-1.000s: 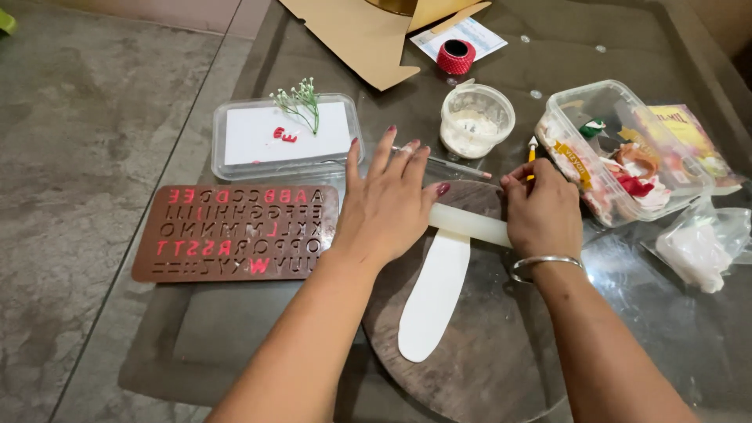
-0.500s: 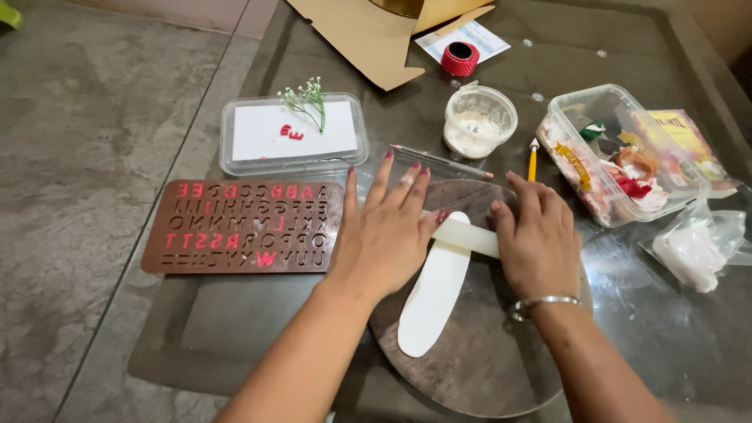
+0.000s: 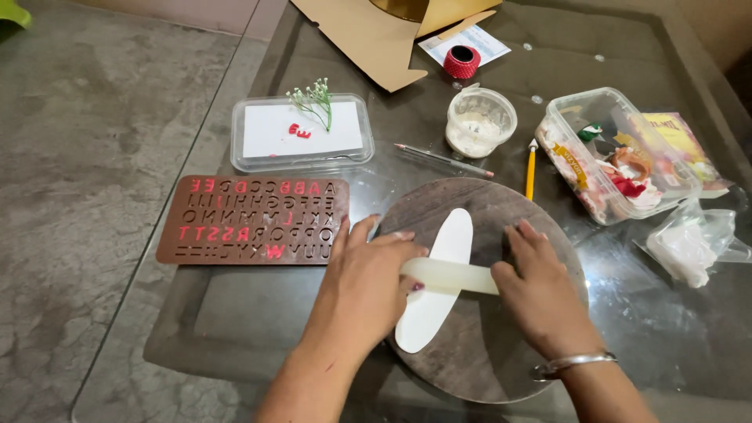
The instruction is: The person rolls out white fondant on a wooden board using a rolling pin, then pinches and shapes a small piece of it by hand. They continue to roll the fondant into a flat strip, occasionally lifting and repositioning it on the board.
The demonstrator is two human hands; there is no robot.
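A long flat strip of white fondant [image 3: 439,282] lies on a round dark wooden board [image 3: 501,345]. Across it rests a pale plastic rolling pin [image 3: 450,276]. My left hand [image 3: 368,278] presses its palm on the pin's left end, fingers spread flat. My right hand [image 3: 536,286], with a metal bangle at the wrist, presses on the pin's right end. Neither hand wraps around the pin. The middle of the fondant strip is hidden under the pin.
A brown letter mould [image 3: 251,219] lies left of the board. Behind it sits a flat clear tray [image 3: 301,133] with a green sprig. A round tub [image 3: 480,121], pencils [image 3: 530,168], a clear box of decorations [image 3: 611,157], a plastic bag [image 3: 693,243] and cardboard [image 3: 368,39] are on the glass table.
Both hands have drawn the rolling pin toward me along the fondant strip, from its far end to about its middle. The fondant's far end now shows beyond the pin.
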